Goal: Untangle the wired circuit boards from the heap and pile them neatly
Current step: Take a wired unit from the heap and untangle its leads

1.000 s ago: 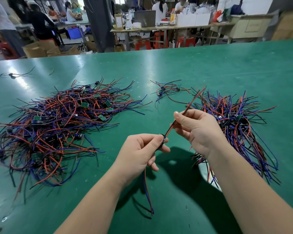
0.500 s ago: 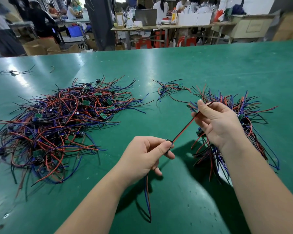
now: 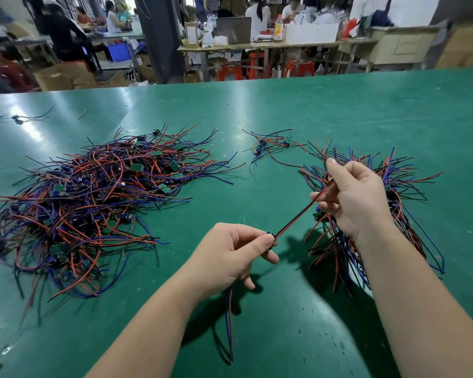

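Observation:
A big tangled heap (image 3: 93, 203) of small green circuit boards with red, black and blue wires lies on the left of the green table (image 3: 257, 113). A neater pile (image 3: 399, 192) of the same boards lies on the right. My left hand (image 3: 230, 257) pinches one small board between thumb and forefinger; its red and blue wires hang below the palm. From that board a red and black wire pair (image 3: 298, 216) runs taut up to my right hand (image 3: 352, 197), which pinches it above the neat pile.
A small loose bundle of wired boards (image 3: 271, 144) lies behind the neat pile. A single stray wired piece (image 3: 19, 118) sits at the far left. Beyond the table's far edge are workbenches, red stools, cardboard boxes and several people.
My right hand slid along the red and black wires, away from my left hand and toward the right pile, drawing them straight. My left hand kept its pinch on the board.

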Tool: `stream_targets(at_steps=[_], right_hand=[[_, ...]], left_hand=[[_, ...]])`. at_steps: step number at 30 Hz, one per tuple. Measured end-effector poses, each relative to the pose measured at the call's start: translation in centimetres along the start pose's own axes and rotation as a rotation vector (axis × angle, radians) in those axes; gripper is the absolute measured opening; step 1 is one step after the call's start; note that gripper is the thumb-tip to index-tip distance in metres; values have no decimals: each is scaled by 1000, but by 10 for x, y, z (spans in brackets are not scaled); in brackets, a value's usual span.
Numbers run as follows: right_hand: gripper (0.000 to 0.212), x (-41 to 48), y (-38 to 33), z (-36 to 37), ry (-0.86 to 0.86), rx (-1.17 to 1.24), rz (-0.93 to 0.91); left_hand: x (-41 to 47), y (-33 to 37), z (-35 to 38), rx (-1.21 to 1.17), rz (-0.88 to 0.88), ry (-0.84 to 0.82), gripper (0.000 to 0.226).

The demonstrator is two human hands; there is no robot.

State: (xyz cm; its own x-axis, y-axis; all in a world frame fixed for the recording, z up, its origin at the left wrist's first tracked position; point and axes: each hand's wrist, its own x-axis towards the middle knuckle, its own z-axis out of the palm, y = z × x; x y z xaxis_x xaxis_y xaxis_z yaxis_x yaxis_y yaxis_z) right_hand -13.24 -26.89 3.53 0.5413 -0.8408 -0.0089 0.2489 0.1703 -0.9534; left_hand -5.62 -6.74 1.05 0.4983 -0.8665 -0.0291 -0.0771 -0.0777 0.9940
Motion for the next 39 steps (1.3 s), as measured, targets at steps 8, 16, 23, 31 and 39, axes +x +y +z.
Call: stream_targets(at_steps=[8, 16, 23, 31, 39], right_hand=[[35, 4, 1, -1, 13, 95, 183], [29, -19, 10, 19, -361, -153, 337], [32, -53, 34, 47, -680, -18, 128], [10, -52, 36, 53, -498, 188, 215], [15, -39, 15, 31, -716, 273, 314]], left_hand=[[0, 3, 2, -96, -38, 75, 29], [7, 18, -8, -768, -111, 158, 26], [7, 11, -10, -678, -52, 257, 26], [8, 4, -7, -473, -8, 352, 32], [6, 4, -10, -399, 27, 237, 32]])
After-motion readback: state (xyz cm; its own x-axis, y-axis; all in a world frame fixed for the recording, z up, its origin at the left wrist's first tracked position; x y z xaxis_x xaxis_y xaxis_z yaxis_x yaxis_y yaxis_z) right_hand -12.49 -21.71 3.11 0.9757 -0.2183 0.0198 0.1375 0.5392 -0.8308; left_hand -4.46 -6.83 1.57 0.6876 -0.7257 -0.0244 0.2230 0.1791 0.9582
